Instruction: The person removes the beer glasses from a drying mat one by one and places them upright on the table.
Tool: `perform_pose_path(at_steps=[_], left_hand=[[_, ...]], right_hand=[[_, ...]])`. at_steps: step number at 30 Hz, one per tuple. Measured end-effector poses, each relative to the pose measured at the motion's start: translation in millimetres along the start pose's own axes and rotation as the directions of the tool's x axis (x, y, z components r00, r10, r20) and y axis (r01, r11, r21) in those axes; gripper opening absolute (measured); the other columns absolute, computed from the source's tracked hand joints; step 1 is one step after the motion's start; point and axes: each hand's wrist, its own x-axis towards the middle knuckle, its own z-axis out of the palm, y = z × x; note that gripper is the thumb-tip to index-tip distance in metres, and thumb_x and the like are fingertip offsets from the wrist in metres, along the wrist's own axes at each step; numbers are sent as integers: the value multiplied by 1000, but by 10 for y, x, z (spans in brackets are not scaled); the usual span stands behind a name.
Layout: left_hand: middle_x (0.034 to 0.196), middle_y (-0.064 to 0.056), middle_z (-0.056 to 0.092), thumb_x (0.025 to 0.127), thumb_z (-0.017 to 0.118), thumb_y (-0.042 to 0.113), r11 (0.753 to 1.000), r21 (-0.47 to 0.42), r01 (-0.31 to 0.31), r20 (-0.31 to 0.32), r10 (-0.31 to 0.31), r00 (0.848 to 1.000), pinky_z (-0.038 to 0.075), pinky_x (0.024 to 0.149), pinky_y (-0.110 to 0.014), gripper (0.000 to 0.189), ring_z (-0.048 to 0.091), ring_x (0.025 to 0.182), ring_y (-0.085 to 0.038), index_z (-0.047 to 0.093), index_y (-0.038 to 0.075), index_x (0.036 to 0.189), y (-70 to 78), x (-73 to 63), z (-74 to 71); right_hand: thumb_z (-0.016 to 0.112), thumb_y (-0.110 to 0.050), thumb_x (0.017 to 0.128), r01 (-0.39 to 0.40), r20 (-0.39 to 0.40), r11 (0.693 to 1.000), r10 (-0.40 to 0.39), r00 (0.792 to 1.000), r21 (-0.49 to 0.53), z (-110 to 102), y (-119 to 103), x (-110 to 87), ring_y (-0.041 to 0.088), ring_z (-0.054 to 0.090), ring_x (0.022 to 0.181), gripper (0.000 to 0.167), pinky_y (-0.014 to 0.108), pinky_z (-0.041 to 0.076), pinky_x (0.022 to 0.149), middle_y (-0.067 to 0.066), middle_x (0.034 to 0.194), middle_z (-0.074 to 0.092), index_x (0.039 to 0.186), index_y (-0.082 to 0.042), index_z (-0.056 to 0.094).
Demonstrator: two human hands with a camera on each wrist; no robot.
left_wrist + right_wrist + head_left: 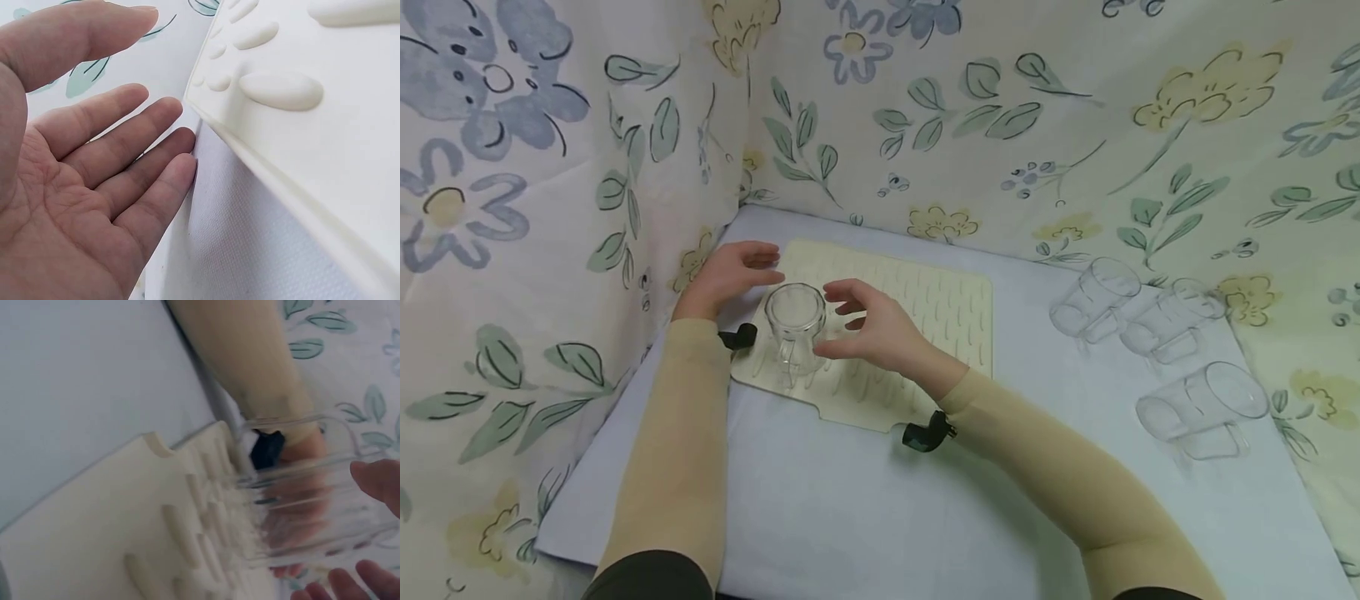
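Observation:
A clear glass mug stands on the cream ridged drying mat, near its left end, with its handle toward the front. To the left of the mug, my left hand is held with fingers extended and nothing in it. In the left wrist view, the left palm faces the mat's edge, thumb spread apart. My right hand is at the mug's right side, thumb and fingers spread. The right wrist view shows the right thumb beside the glass; whether it touches cannot be told.
Three more clear glass mugs stand at the right of the white-covered table: one at the back, another beside it, and one nearer the front. Floral curtains hang behind and to the left.

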Motion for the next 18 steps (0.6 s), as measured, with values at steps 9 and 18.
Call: perform_pose_path(at_steps=[9,18], left_hand=[[169,-10,56,104,80,34,999,24,-35,1,35,999,36,135,-60,72,48,160,-34,52,14,167,36,-8,-7],[169,-10,57,103,82,35,999,20,-36,2,36,999,37,134,-59,72,49,160,-33,53,13,166,-10,-7,-13]], right_hand=[[102,-26,81,-54,19,998,55,998,-31,211,158,124,21,65,132,84,43,58,118,-3,145,67,153,-17,60],[101,-39,79,-113,22,989,116,993,-92,348,209,142,21,64,133,90,41,59,112,-2,142,69,157,-21,58]])
